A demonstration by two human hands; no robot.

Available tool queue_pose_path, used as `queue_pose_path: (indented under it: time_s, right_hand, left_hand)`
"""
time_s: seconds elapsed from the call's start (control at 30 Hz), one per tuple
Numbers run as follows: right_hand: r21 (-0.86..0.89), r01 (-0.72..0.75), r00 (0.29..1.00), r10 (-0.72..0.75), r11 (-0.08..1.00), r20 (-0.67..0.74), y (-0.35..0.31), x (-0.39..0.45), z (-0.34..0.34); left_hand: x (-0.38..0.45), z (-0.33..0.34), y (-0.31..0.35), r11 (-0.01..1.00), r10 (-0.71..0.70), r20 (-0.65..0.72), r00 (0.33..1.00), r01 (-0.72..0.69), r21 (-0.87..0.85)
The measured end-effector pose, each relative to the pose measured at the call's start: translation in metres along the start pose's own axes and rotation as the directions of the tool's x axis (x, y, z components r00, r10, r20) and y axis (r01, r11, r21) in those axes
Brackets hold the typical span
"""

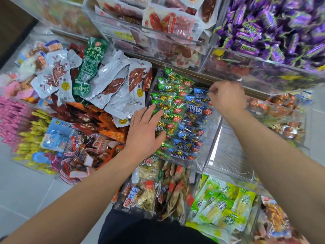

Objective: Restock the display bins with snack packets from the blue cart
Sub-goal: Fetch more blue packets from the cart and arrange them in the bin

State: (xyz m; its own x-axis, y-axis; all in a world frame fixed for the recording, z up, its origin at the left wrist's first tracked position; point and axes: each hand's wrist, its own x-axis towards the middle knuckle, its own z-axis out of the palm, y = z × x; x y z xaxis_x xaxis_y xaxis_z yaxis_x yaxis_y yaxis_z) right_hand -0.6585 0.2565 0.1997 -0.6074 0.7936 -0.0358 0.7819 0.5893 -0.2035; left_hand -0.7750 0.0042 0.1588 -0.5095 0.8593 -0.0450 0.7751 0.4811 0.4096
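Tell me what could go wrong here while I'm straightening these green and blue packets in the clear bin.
1. The left hand presses flat on the green packets; the slick stack could slide toward the bin's front edge and spill.
2. The right hand pinches at the back of the blue packets, close under the upper bin; lifting carelessly might knock it.

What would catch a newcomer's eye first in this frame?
Probably the two bare arms reaching into a clear bin at the centre, where the left hand lies flat on the green packets and the right hand, fingers curled, pinches at the blue packets beside them. Next, the heap of purple-wrapped candies at upper right, and the white and red pouches spilling over at left.
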Motion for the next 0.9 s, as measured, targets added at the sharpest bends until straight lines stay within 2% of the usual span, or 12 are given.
queue_pose_path:
  time_s: [0.1,0.23,0.43,0.63,0.73,0.83,0.9]
  right_hand:
    - [0.142,-0.104,0.988,0.118,0.984,-0.101,0.003,-0.003,-0.001]
    - [0.134,-0.197,0.942,0.225,0.971,-0.25,0.002,-0.009,-0.001]
    - [0.12,-0.298,0.928,0.317,0.947,-0.197,-0.007,-0.001,0.001]
    - [0.045,-0.207,0.962,0.211,0.977,-0.172,-0.026,0.007,0.011]
    - [0.037,-0.103,0.987,0.107,0.994,-0.121,-0.02,0.009,0.012]
    - [0.138,0.038,0.99,-0.018,0.99,-0.142,-0.008,-0.003,0.007]
    - [0.268,0.093,0.981,-0.042,0.959,-0.189,-0.003,-0.017,0.006]
  left_hand:
    - [0.0,0.001,-0.001,1.0,-0.005,0.0,1.0,0.005,-0.012]
    - [0.002,0.001,-0.001,1.0,-0.016,-0.009,1.0,0.016,-0.017]
    - [0.002,0.0,0.0,0.999,-0.02,-0.009,1.0,0.02,-0.047]
    - [0.002,-0.001,0.0,0.998,-0.015,-0.011,1.0,0.014,-0.06]
    - [0.002,-0.001,-0.001,0.998,-0.01,-0.018,1.0,0.009,-0.058]
    - [0.002,0.0,-0.001,0.998,-0.02,-0.015,1.0,0.019,-0.059]
    - [0.002,0.001,-0.001,0.998,-0.02,-0.013,1.0,0.019,-0.061]
